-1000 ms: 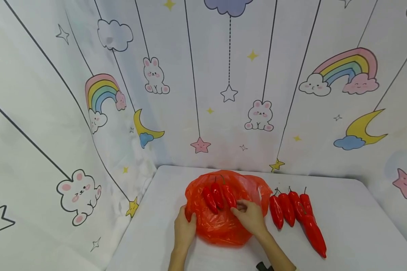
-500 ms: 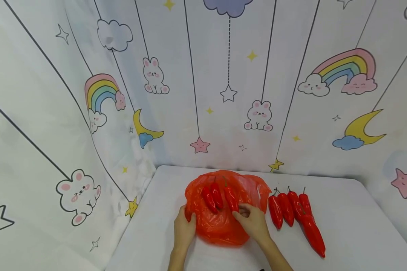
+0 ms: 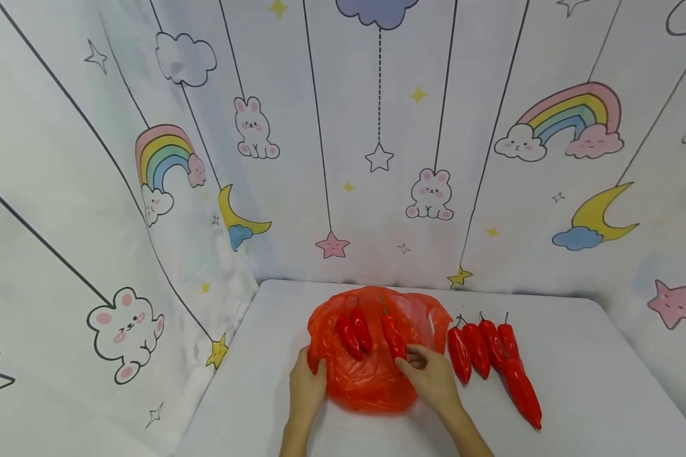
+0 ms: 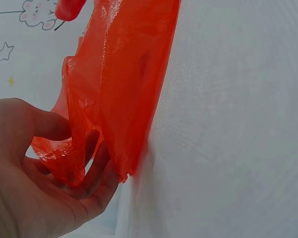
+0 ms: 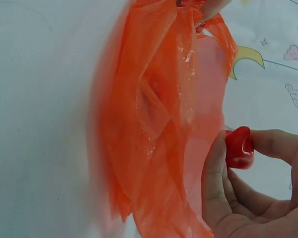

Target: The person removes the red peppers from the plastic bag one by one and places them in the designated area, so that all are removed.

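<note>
A crumpled red plastic bag [image 3: 371,390] lies on the white table, with two red chili peppers [image 3: 349,337] on top of it at the left. My left hand [image 3: 307,386] grips the bag's left edge; in the left wrist view the thumb and fingers [image 4: 103,191] close round a fold of the thin plastic. Between thumb and fingertips my right hand [image 3: 432,379] pinches the lower end of a third chili pepper [image 3: 394,336], its stem pointing to the back. In the right wrist view that pepper [image 5: 239,148] shows only its red tip, beside the bag [image 5: 164,124].
Right of the bag, several red chili peppers [image 3: 477,350] lie in a row. A longer one [image 3: 522,392] slants toward the front right of the table [image 3: 583,355]. A white curtain printed with rainbows and rabbits [image 3: 371,216] rises behind and to the left.
My right hand has moved slightly right with its pepper, widening the gap to the other two on the bag. The left hand keeps its grip. The head view has shifted a little.
</note>
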Demonstrator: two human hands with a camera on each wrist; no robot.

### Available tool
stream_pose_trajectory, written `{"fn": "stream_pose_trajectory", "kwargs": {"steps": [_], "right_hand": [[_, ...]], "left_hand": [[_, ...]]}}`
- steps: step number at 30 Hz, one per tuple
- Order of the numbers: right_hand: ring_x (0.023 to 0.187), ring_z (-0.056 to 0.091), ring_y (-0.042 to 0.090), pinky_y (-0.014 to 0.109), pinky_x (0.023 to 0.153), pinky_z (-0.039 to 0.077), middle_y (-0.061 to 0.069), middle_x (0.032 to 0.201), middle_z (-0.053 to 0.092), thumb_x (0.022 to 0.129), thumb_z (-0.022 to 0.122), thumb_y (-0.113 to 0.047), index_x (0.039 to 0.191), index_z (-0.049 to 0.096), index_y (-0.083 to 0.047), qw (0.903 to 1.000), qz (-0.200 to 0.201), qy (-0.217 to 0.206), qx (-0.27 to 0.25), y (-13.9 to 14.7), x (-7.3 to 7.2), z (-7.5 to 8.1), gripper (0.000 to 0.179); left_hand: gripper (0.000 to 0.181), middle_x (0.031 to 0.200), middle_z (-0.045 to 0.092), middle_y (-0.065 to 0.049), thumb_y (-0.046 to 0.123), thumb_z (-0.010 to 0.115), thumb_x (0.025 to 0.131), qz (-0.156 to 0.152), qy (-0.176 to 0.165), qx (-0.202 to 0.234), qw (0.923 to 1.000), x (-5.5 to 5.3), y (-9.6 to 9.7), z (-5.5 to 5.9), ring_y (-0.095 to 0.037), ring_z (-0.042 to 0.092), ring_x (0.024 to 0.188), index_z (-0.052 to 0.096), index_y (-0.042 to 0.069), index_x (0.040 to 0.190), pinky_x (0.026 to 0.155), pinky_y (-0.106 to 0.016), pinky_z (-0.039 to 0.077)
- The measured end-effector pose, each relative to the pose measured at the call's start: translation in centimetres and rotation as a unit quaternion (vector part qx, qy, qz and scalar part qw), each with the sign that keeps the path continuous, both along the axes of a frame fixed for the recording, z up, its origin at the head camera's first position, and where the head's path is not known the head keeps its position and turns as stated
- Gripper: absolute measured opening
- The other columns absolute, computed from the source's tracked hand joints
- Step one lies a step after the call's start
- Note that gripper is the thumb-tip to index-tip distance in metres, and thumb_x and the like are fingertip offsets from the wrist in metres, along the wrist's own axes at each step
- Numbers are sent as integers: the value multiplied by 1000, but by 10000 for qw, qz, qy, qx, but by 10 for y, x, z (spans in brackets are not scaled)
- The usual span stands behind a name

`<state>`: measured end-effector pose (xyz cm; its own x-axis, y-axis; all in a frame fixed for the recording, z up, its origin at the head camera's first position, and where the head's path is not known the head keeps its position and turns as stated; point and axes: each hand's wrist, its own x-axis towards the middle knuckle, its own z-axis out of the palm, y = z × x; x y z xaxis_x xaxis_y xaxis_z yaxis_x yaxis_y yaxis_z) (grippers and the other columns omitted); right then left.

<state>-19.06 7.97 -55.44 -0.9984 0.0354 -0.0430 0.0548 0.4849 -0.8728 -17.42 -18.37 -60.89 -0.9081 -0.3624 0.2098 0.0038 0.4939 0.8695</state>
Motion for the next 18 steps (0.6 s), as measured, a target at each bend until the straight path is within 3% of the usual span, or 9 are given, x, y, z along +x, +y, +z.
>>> {"fn": "stream_pose_trajectory", "kwargs": {"steps": [18], "right_hand": [[92,67,18,31,76,63,4,105,75,90,83,-31,131,70,-4,9995,-288,-34,-88,23,19,-1,51]], "left_hand": [[40,131,68,-21,5,67,97,52,21,-50,10000,1,2,4,-40,64,124,57,-4,135,107,-59,49]]}}
